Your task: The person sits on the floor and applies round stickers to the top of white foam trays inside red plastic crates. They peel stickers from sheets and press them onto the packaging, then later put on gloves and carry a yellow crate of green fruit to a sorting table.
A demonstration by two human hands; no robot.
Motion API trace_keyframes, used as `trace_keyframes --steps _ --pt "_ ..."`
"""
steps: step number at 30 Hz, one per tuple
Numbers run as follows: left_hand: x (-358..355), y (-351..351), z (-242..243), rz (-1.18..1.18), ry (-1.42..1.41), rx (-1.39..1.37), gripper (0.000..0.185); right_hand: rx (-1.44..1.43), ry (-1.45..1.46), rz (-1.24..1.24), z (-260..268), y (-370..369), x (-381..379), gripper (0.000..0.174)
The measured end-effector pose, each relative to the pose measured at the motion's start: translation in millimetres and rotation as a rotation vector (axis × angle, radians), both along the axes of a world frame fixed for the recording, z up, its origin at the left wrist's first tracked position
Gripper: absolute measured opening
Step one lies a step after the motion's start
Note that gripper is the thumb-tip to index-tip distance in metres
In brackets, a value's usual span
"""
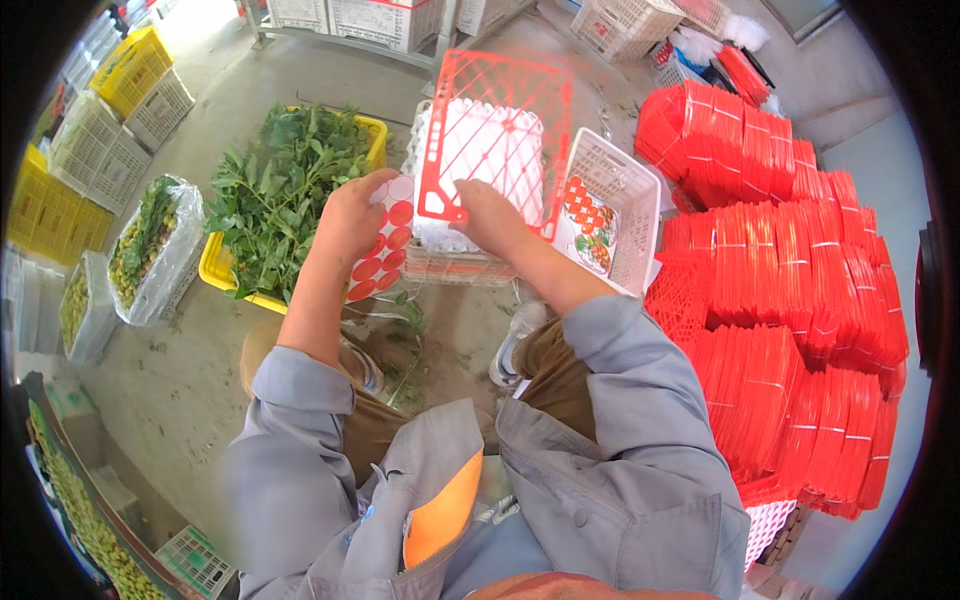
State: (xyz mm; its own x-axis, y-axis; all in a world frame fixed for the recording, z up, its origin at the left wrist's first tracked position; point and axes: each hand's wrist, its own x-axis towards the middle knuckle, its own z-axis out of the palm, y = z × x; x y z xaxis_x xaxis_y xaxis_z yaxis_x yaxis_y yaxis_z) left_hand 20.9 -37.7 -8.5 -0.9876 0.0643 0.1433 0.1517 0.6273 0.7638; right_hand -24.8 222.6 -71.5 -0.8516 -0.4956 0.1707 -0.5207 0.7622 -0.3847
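My right hand (491,217) grips the near left corner of a red plastic mesh basket (433,161), whose far part is blurred. Through its lattice show white foam net sheets (487,142), lying on a stack of pale plastic crates (457,268). In my left hand (352,217) is a sheet of round red stickers (397,238), held by its left edge, with some circles at the top bare of red. A white crate (645,217) to the right of the stack holds more round red stickers (589,206) and printed round labels (592,253).
At the left, a yellow crate (217,262) holds leafy green stems (281,165). Beyond it lie plastic-lined crates of green fruit (142,255). Bundled red plastic mesh baskets (765,262) are piled high on the right. A metal rack (345,45) with crates stands ahead.
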Motion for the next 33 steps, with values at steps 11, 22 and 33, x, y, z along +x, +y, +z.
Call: trace_keyframes --steps 11,22,33 --pt "-10.8 -25.3 -12.3 0.009 0.051 -0.075 0.037 0.159 -0.135 0.014 -74.3 -28.2 -25.3 0.065" --pt "-8.2 -15.1 -12.6 0.005 0.065 -0.033 0.035 0.165 -0.196 0.014 -69.6 -10.0 -38.0 0.066" --pt "-4.0 -12.9 11.7 -0.082 -0.117 0.298 0.052 -0.171 -0.132 0.026 4.4 -9.1 5.2 0.05"
